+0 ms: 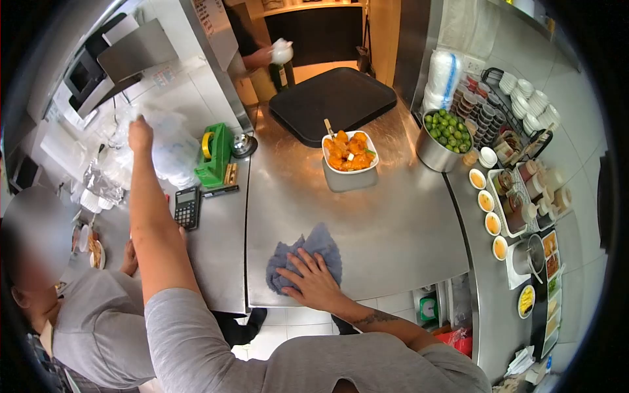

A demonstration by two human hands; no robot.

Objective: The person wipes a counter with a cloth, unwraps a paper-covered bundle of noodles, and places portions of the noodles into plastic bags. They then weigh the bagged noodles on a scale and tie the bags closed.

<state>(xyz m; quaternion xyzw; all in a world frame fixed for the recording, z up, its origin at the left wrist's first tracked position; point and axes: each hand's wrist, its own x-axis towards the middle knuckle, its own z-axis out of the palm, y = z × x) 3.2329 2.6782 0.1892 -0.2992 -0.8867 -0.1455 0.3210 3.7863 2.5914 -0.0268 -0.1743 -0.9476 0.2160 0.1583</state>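
My right hand lies with its fingers spread on a crumpled blue-grey cloth near the front edge of the steel counter. Far to the left, my left hand is raised at the clear plastic bags, its fingers closed; the bags partly surround it, and exactly what it pinches is too small to make out. Beyond the cloth stands a white bowl of orange-glazed food with a wooden stick in it. A black tray lies behind the bowl.
A green tape dispenser, bell and calculator sit left. A pot of green limes, sauce cups and a condiment basket stand right. A co-worker is at left; another person's hand shows behind the counter.
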